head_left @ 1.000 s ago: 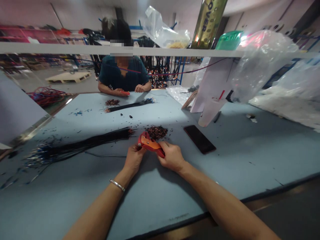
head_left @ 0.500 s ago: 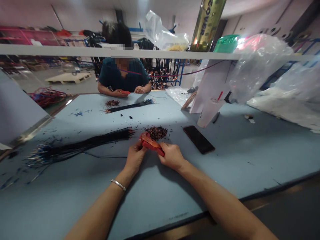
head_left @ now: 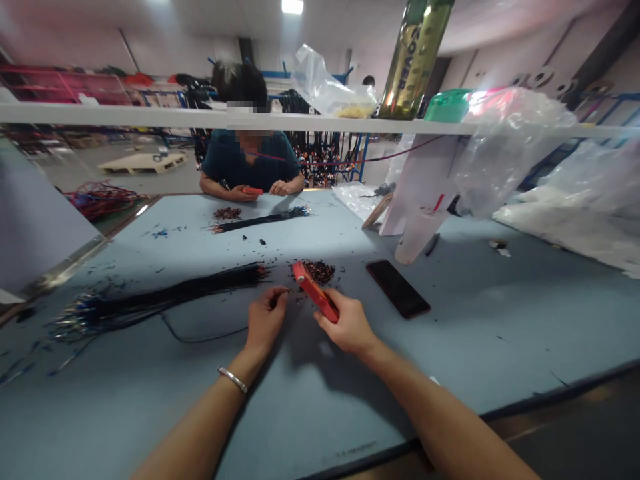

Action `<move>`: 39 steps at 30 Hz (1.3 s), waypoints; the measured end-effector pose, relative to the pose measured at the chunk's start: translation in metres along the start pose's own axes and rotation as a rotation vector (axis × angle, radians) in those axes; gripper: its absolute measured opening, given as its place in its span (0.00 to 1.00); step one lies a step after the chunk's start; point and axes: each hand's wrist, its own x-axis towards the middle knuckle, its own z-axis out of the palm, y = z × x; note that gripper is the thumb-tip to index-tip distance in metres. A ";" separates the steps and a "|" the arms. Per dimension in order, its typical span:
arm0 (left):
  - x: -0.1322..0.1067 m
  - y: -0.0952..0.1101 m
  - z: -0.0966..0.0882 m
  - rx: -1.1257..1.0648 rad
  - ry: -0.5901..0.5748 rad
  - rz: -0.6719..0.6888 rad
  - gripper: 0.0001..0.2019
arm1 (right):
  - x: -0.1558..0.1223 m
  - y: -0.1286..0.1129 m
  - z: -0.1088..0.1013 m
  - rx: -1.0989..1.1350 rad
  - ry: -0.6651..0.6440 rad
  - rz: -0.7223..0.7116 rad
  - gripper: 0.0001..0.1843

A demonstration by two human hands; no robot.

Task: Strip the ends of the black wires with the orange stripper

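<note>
My right hand (head_left: 347, 324) is closed round the handles of a red wire stripper (head_left: 314, 298), whose jaws point up and left toward a small heap of stripped wire bits (head_left: 319, 270). My left hand (head_left: 265, 319) sits just left of the tool, fingers pinched on the end of a thin black wire (head_left: 200, 337) that loops away to the left across the blue table (head_left: 450, 347). A long bundle of black wires (head_left: 165, 297) lies left of my hands.
A black phone (head_left: 397, 288) lies right of my hands. Across the table a person in a dark top holds a red tool beside another wire bundle (head_left: 263, 219). A shelf (head_left: 125, 117) overhead carries a bottle (head_left: 415, 57) and plastic bags (head_left: 520, 140).
My left hand has come off the stripper and moved left with the wire end. The right hand has turned the tool so its jaws point up. The view has shifted slightly.
</note>
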 end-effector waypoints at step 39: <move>-0.001 -0.002 -0.004 -0.168 0.008 -0.008 0.13 | -0.005 0.010 0.008 1.346 -0.451 0.547 0.16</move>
